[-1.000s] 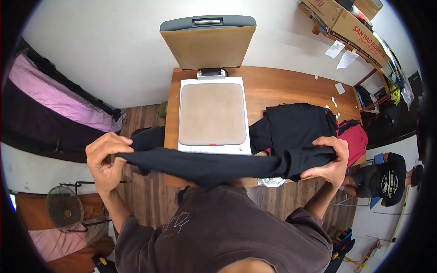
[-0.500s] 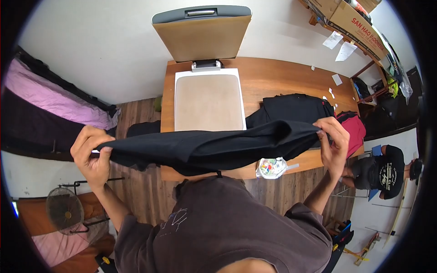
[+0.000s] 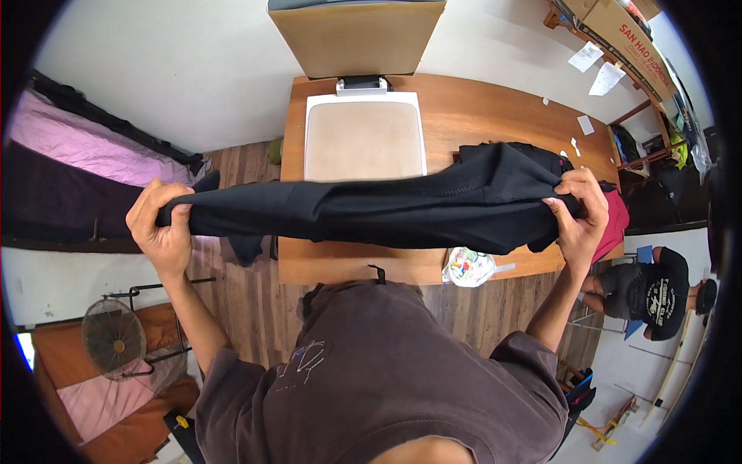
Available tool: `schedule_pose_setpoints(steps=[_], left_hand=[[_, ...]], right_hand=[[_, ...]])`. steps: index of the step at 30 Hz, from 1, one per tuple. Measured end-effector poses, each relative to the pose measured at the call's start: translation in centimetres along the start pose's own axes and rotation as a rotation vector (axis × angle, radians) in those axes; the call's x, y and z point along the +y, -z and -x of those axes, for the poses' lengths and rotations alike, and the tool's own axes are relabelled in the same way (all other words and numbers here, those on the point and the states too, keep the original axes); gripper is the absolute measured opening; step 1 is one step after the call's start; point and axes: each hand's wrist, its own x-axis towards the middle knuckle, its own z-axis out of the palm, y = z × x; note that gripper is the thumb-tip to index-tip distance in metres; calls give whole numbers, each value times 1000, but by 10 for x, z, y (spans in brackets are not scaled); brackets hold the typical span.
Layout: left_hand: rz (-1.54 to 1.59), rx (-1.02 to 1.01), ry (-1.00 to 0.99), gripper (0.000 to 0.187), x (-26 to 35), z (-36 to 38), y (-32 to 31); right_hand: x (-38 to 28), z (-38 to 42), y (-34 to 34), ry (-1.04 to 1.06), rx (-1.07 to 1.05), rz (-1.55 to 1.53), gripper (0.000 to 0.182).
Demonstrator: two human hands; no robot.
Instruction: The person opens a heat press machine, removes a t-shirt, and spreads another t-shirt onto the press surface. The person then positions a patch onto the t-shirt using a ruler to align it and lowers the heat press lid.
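A black garment [image 3: 363,213] is stretched sideways in the air before my chest, its folds running lengthwise. My left hand [image 3: 161,224] pinches one end between thumb and fingers. At the other end my right hand [image 3: 580,213] grips the bunched cloth. Behind the garment stands a heat press [image 3: 359,35] with its upper plate raised. The press's tan lower pad [image 3: 365,143] shows above the cloth, its near edge hidden. A dark piece of the cloth hangs below near my left hand.
On the wooden table [image 3: 456,104] lie a pile of black clothing [image 3: 553,157], a red garment [image 3: 613,224] and a white packet with a colourful print [image 3: 469,267]. A standing fan [image 3: 114,340] is at lower left. Another person [image 3: 657,294] is at the right.
Both hands have risen slightly, and the garment is pulled straighter, with its right part opened wider. The camera view has shifted, so the press sits higher in frame.
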Motion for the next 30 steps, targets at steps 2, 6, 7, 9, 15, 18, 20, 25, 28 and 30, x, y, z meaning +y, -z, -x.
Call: schedule_pose_setpoints(steps=[2, 6, 7, 9, 15, 18, 20, 25, 28, 30], left_hand=[[8, -18, 0, 21, -1, 2, -2], [25, -44, 24, 16, -3, -5, -7], [34, -53, 37, 14, -3, -7, -9], [26, -54, 65, 11, -2, -11, -12], [123, -139, 234, 9, -5, -11, -25], [165, -179, 401, 9, -9, -7, -32], [146, -165, 370, 9, -10, -11, -33], [277, -118, 289, 13, -17, -21, -4], [1164, -147, 204, 61, -26, -26, -11], [1538, -361, 275, 76, 6, -29, -48]], right_hand=[[-3, -1, -3, 19, 8, -16, 23], [-3, -3, -3, 24, -64, -13, 16], [-3, -3, -2, 8, -88, -4, 15], [-8, -6, -4, -9, -112, 20, 11], [9, 2, -26, -270, -250, -218, 9], [26, 14, -31, -395, -254, -360, 16], [25, 9, -33, -411, -241, -495, 27], [16, -9, -27, -334, -243, -722, 31], [17, -15, -32, -307, -292, -838, 26], [21, -10, -49, -278, -327, -836, 30]])
